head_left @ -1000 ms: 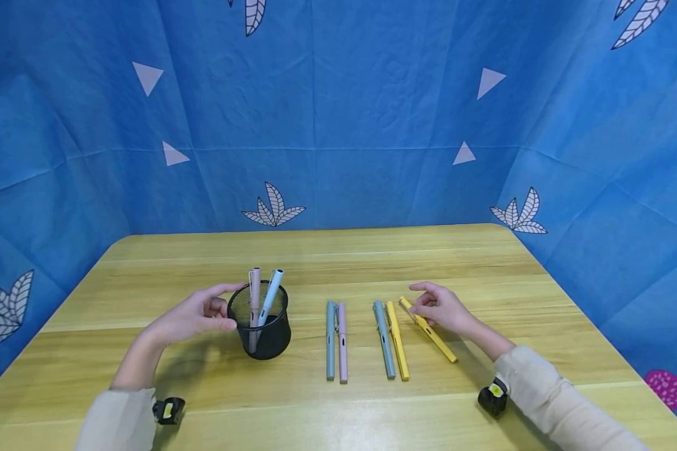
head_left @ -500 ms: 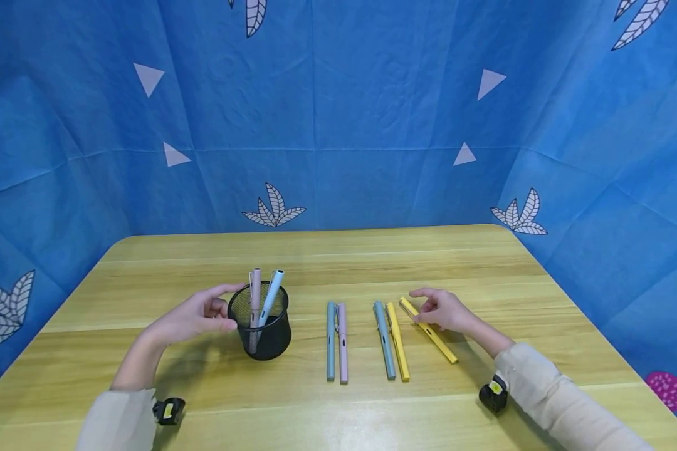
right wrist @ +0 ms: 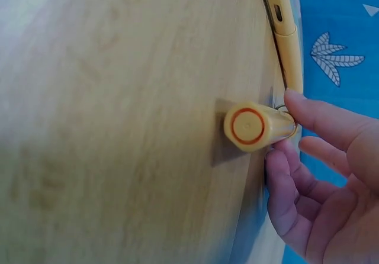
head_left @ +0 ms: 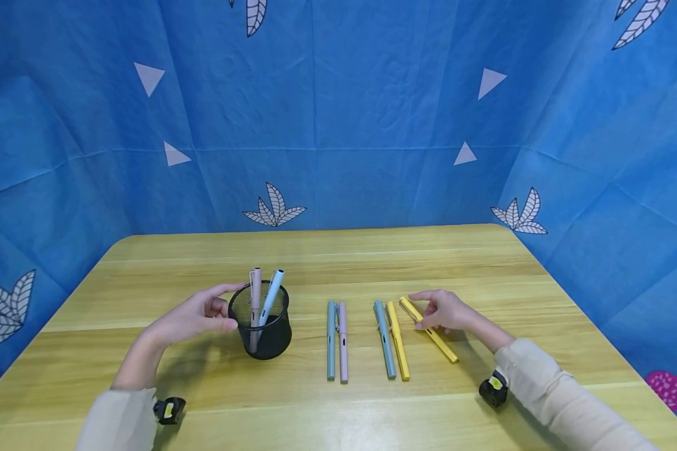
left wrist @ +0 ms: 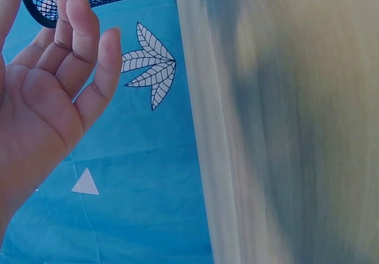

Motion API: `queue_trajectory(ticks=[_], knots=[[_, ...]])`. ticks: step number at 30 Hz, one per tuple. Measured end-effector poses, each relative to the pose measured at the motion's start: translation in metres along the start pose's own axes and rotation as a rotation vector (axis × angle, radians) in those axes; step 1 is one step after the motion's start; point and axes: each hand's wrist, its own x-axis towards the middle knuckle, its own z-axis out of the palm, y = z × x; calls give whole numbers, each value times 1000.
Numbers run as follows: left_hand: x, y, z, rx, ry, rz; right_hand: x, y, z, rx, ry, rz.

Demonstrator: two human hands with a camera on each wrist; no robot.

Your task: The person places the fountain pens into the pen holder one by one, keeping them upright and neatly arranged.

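Four pens lie in two pairs on the wooden table (head_left: 372, 250) between the hands: teal (head_left: 330, 340) beside pink (head_left: 342, 342), blue (head_left: 383, 339) beside yellow (head_left: 398, 341). Right of them the slanted yellow pen (head_left: 429, 329) rests on the table, pinched near its upper end by the right hand (head_left: 446, 311). The wrist view shows only its round cap end. The left hand (head_left: 194, 316) cups the black mesh cup (head_left: 259, 322), fingers relaxed, touching its wall. Two pens stand inside.

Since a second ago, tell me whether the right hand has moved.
Yes. The right hand has dropped slightly toward the table and now pinches the slanted yellow pen; the mesh cup marks the fixed reference.
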Motion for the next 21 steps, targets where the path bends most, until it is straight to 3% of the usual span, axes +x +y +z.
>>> queue_trajectory(ticks=[10, 21], knots=[[0, 2, 0, 0, -8, 12, 0, -2, 3, 23, 44, 70], [0, 2, 1, -1, -9, 6, -1, 1, 3, 179, 87, 164]])
